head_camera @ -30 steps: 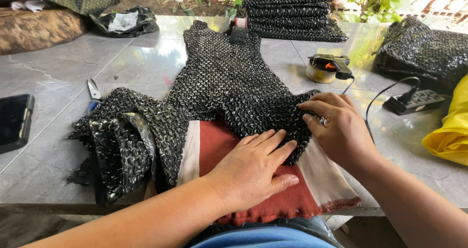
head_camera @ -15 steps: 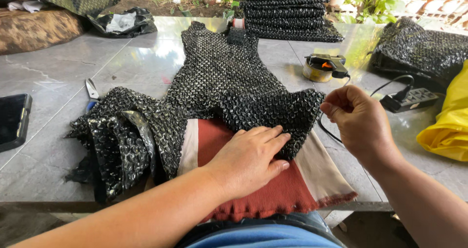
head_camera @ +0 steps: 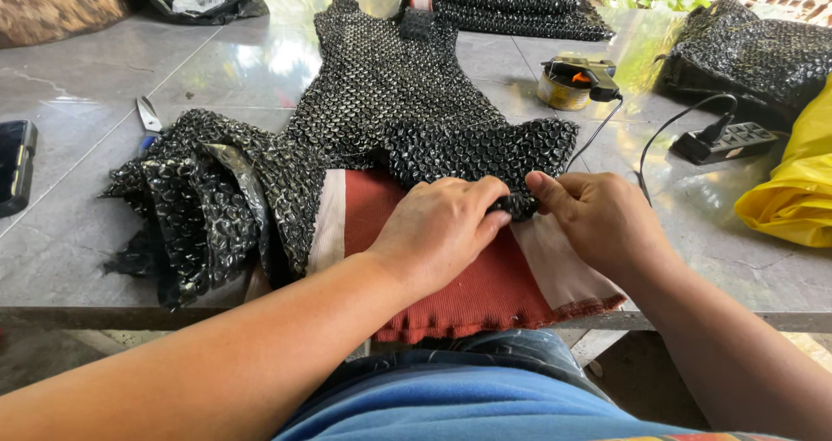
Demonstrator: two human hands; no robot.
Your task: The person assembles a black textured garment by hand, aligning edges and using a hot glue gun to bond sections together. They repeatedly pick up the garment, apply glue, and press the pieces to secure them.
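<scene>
A long black sequin-covered fabric piece (head_camera: 390, 103) lies spread over the grey table, its near end lapping onto a red cloth with white side bands (head_camera: 485, 289) that hangs over the table's front edge. My left hand (head_camera: 442, 224) rests on the red cloth and pinches the near edge of the black fabric. My right hand (head_camera: 598, 216) meets it from the right, thumb and fingers closed on the same black edge. A bunched fold of the black fabric (head_camera: 191, 207) sits at the left.
A glue gun on a tin (head_camera: 576, 77) and a power strip (head_camera: 724, 142) with cables lie at the right. Scissors (head_camera: 149, 113) and a dark phone (head_camera: 16, 164) are at the left. Folded black fabric stacks (head_camera: 520, 3) sit at the back, yellow plastic (head_camera: 793, 181) at far right.
My right hand lifted away from the fabric to the right, then came back down to its near edge. My left hand slid forward to meet it there.
</scene>
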